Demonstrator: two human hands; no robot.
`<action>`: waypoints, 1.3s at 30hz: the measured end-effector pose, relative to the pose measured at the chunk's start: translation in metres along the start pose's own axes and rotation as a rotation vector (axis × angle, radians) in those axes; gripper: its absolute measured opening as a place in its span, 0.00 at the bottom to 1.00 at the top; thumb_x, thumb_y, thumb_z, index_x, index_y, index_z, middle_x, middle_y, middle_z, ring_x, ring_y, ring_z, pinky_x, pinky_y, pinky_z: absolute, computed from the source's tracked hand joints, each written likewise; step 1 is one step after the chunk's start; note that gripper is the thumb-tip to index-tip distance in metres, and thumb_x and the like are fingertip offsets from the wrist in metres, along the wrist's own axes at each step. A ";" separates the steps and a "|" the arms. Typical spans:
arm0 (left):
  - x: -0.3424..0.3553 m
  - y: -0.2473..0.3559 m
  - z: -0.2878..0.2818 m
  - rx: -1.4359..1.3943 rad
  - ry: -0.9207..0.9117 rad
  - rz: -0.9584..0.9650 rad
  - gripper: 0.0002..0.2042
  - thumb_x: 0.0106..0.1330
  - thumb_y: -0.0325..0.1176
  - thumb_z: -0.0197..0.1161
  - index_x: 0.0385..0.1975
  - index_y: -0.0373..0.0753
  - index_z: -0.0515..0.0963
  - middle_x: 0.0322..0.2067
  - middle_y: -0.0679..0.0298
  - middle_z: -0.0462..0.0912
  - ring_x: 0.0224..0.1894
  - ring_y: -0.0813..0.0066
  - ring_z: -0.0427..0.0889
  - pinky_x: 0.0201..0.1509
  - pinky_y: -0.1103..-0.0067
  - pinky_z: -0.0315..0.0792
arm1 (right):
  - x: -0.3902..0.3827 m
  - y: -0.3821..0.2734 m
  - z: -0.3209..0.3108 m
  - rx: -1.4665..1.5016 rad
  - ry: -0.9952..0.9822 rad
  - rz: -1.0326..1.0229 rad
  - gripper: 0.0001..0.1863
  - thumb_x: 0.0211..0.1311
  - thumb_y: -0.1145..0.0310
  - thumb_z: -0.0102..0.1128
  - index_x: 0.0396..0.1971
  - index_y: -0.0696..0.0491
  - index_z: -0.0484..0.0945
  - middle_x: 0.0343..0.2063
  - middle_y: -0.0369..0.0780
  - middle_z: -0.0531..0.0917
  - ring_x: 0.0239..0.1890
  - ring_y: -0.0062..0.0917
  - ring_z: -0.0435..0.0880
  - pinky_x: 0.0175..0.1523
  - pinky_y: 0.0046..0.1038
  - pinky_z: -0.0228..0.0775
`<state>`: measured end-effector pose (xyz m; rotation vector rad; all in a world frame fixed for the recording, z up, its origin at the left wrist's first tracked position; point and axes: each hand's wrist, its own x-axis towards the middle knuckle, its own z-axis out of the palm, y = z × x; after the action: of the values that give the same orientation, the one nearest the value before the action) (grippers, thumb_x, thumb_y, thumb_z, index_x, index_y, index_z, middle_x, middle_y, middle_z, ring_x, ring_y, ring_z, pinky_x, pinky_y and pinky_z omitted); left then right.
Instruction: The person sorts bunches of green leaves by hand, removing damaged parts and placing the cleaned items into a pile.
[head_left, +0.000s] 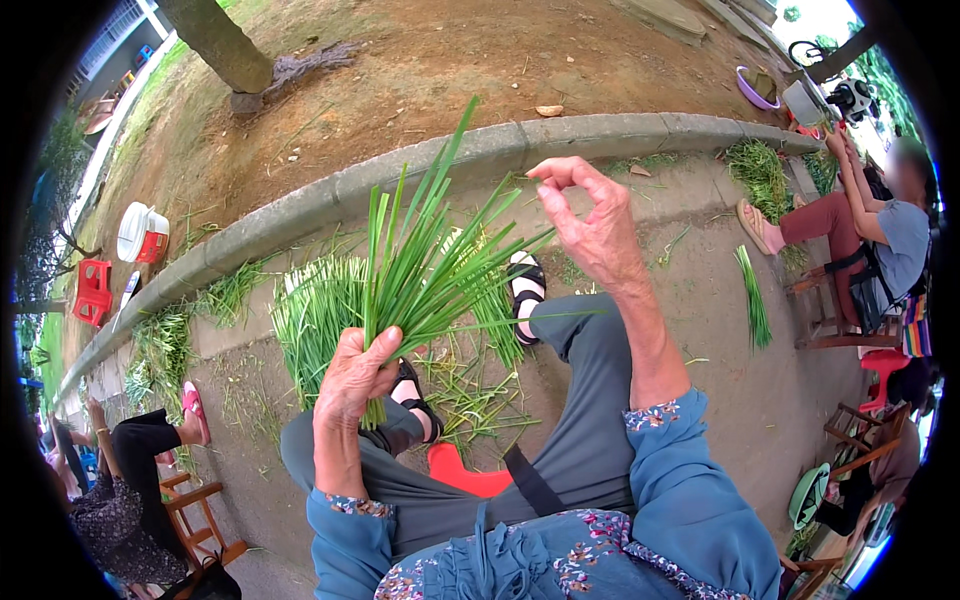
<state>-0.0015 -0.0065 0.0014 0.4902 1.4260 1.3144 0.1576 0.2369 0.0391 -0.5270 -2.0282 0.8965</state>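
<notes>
One view, from the head, shows the left hand (355, 385) grasping a bunch of slim green stalks (425, 275) above the lap (585, 430), narrow blades fanning outward; the right hand (595, 220) is raised beside it, thumb and forefinger curled close, though whether they pinch a scrap I cannot tell. Beyond, a dense heap of stalks (320, 315) lies before a rough, pale curb (590, 138).
</notes>
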 end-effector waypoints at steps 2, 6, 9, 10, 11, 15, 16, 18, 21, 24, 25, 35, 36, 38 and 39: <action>0.000 -0.001 0.000 -0.002 -0.002 0.003 0.19 0.64 0.46 0.57 0.29 0.31 0.77 0.07 0.76 0.58 0.08 0.89 0.50 0.11 0.85 0.43 | 0.001 -0.002 0.001 -0.061 -0.039 -0.126 0.09 0.50 0.77 0.59 0.34 0.52 0.78 0.25 0.37 0.79 0.30 0.27 0.79 0.40 0.29 0.69; 0.000 0.000 -0.001 0.006 -0.002 0.016 0.19 0.64 0.46 0.57 0.29 0.31 0.77 0.07 0.76 0.58 0.07 0.89 0.50 0.11 0.86 0.43 | 0.002 -0.001 0.004 -0.220 -0.060 -0.327 0.09 0.51 0.77 0.59 0.34 0.52 0.78 0.28 0.38 0.78 0.32 0.32 0.78 0.39 0.32 0.69; -0.001 0.000 -0.002 0.008 -0.010 0.021 0.19 0.64 0.46 0.56 0.29 0.32 0.77 0.07 0.76 0.58 0.07 0.89 0.50 0.10 0.85 0.43 | 0.001 0.003 0.007 -0.240 -0.050 -0.341 0.07 0.52 0.76 0.59 0.33 0.53 0.78 0.28 0.38 0.78 0.32 0.33 0.78 0.38 0.32 0.69; -0.001 0.000 -0.002 0.009 -0.012 0.024 0.18 0.65 0.45 0.56 0.29 0.32 0.77 0.07 0.76 0.58 0.07 0.89 0.50 0.10 0.85 0.43 | 0.001 0.005 0.007 -0.220 -0.007 -0.291 0.07 0.52 0.76 0.59 0.33 0.54 0.78 0.28 0.38 0.79 0.32 0.32 0.79 0.37 0.31 0.69; -0.002 0.000 -0.002 -0.006 -0.006 0.022 0.18 0.65 0.45 0.56 0.29 0.31 0.77 0.07 0.76 0.59 0.07 0.89 0.50 0.10 0.85 0.43 | 0.001 0.006 0.007 -0.201 0.036 -0.240 0.06 0.53 0.76 0.59 0.33 0.54 0.77 0.28 0.39 0.79 0.31 0.31 0.79 0.37 0.30 0.70; -0.002 -0.001 -0.003 -0.063 -0.012 0.038 0.18 0.65 0.44 0.56 0.29 0.30 0.77 0.07 0.75 0.61 0.07 0.89 0.51 0.09 0.86 0.42 | -0.001 0.020 0.000 -0.082 0.118 0.039 0.05 0.55 0.74 0.59 0.32 0.56 0.76 0.28 0.39 0.80 0.28 0.26 0.79 0.35 0.26 0.71; -0.002 -0.002 -0.003 -0.076 -0.018 0.047 0.18 0.65 0.44 0.57 0.29 0.30 0.77 0.08 0.74 0.61 0.07 0.89 0.51 0.09 0.86 0.42 | 0.000 0.023 -0.003 -0.073 0.111 0.131 0.06 0.55 0.74 0.59 0.34 0.56 0.77 0.28 0.39 0.81 0.27 0.22 0.79 0.36 0.24 0.71; -0.001 -0.004 -0.007 -0.070 -0.051 0.041 0.19 0.64 0.45 0.58 0.29 0.29 0.77 0.08 0.74 0.62 0.07 0.89 0.51 0.09 0.86 0.43 | 0.001 0.023 -0.001 0.002 0.125 0.175 0.07 0.56 0.74 0.57 0.36 0.55 0.77 0.30 0.39 0.81 0.30 0.22 0.80 0.37 0.24 0.72; -0.002 -0.003 -0.008 -0.111 -0.086 0.019 0.18 0.63 0.44 0.60 0.29 0.30 0.78 0.08 0.75 0.63 0.08 0.90 0.52 0.10 0.86 0.42 | 0.003 0.019 0.001 0.074 0.073 0.068 0.08 0.58 0.75 0.55 0.37 0.55 0.78 0.32 0.39 0.81 0.33 0.24 0.80 0.39 0.25 0.73; -0.002 -0.001 -0.007 -0.130 -0.098 0.009 0.18 0.62 0.44 0.60 0.28 0.30 0.78 0.08 0.75 0.63 0.08 0.90 0.51 0.11 0.86 0.41 | 0.003 0.023 0.001 0.002 -0.044 -0.080 0.08 0.58 0.76 0.54 0.38 0.55 0.78 0.34 0.40 0.81 0.36 0.28 0.81 0.41 0.27 0.73; -0.002 -0.001 -0.006 -0.130 -0.103 0.009 0.17 0.62 0.43 0.60 0.28 0.30 0.78 0.08 0.75 0.63 0.08 0.90 0.51 0.11 0.86 0.41 | 0.002 0.026 0.000 -0.045 -0.087 -0.122 0.08 0.58 0.77 0.53 0.38 0.55 0.78 0.35 0.40 0.81 0.37 0.30 0.81 0.42 0.28 0.73; -0.004 -0.003 -0.011 -0.143 -0.120 -0.005 0.15 0.62 0.41 0.61 0.33 0.31 0.76 0.21 0.64 0.79 0.09 0.91 0.53 0.10 0.88 0.43 | -0.001 0.023 0.001 -0.057 -0.138 -0.045 0.08 0.52 0.80 0.57 0.34 0.58 0.78 0.31 0.43 0.80 0.35 0.31 0.81 0.40 0.28 0.74; -0.004 -0.002 -0.008 -0.147 -0.108 0.001 0.15 0.62 0.41 0.60 0.32 0.31 0.76 0.20 0.64 0.78 0.09 0.91 0.53 0.10 0.88 0.43 | -0.001 0.023 0.001 -0.059 -0.140 -0.040 0.08 0.52 0.80 0.57 0.34 0.58 0.78 0.31 0.43 0.80 0.35 0.31 0.81 0.39 0.28 0.74; -0.004 -0.002 -0.007 -0.162 -0.087 0.010 0.16 0.62 0.41 0.60 0.32 0.31 0.76 0.18 0.66 0.77 0.09 0.91 0.52 0.10 0.88 0.43 | -0.002 0.024 0.001 -0.078 -0.139 -0.048 0.08 0.52 0.80 0.57 0.34 0.58 0.78 0.31 0.41 0.80 0.34 0.28 0.81 0.38 0.26 0.73; -0.004 -0.003 -0.007 -0.174 -0.083 0.015 0.16 0.62 0.41 0.60 0.31 0.30 0.76 0.17 0.67 0.76 0.09 0.91 0.52 0.10 0.87 0.43 | -0.002 0.026 0.001 -0.098 -0.135 -0.062 0.07 0.53 0.80 0.58 0.34 0.57 0.77 0.31 0.40 0.80 0.33 0.26 0.81 0.37 0.25 0.72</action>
<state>-0.0052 -0.0135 -0.0011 0.4346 1.2293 1.3995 0.1590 0.2524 0.0181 -0.4646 -2.2070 0.8178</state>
